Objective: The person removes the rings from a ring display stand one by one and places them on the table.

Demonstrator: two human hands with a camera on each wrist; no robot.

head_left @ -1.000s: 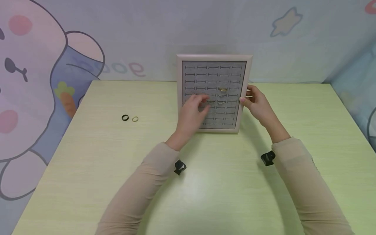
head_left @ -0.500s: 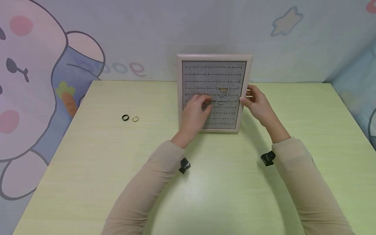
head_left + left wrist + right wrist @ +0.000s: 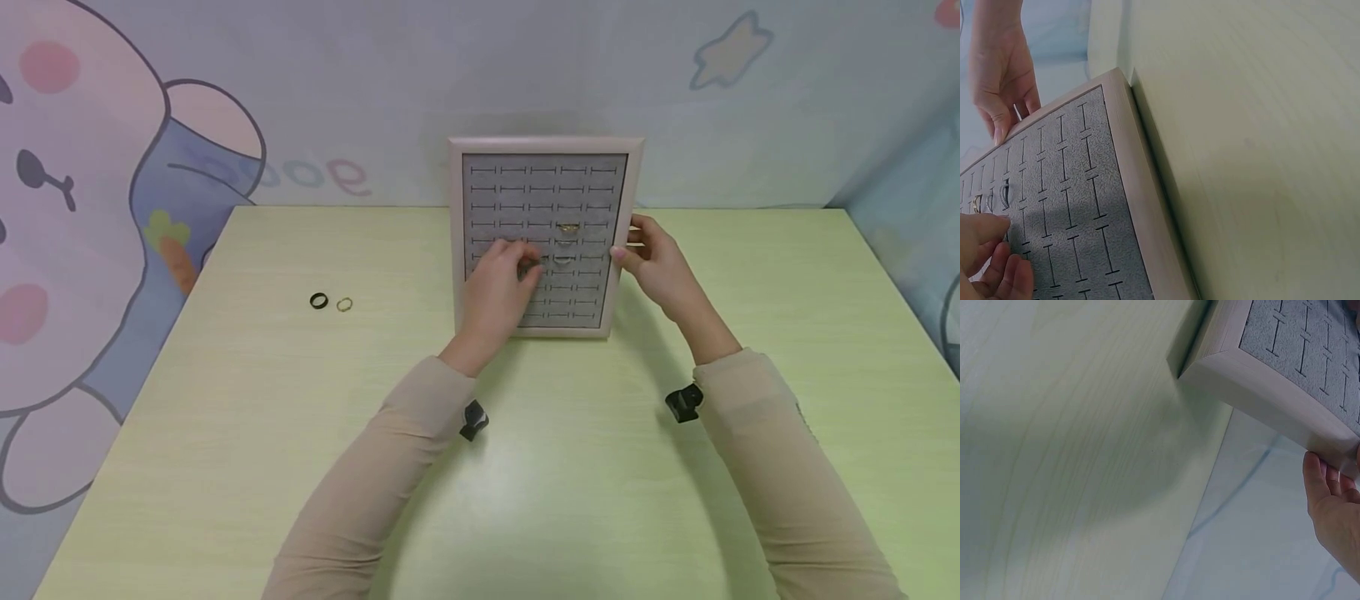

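Observation:
A ring display board with a pale frame (image 3: pixel 546 145) and grey slotted padding stands upright on the table. My right hand (image 3: pixel 662 268) grips its right edge, thumb in front and fingers behind. My left hand (image 3: pixel 495 292) is at the middle of the padding, its thumb and index finger pinching a ring that they mostly cover. Just right of those fingertips sit a gold ring (image 3: pixel 568 227) and two silver rings, the upper ring (image 3: pixel 564 242) and the lower ring (image 3: pixel 562 261), in one column of slots. The left wrist view shows these rings edge-on beside the fingers.
On the table (image 3: pixel 225 417) to the left lie a black ring (image 3: pixel 318 307) and a thin gold ring (image 3: pixel 340 307), side by side. A cartoon-printed cloth (image 3: pixel 405 75) hangs close behind the board.
My left hand has moved slightly right, and its fingers have closed over the ring in the middle of the board. The right hand keeps its hold on the frame.

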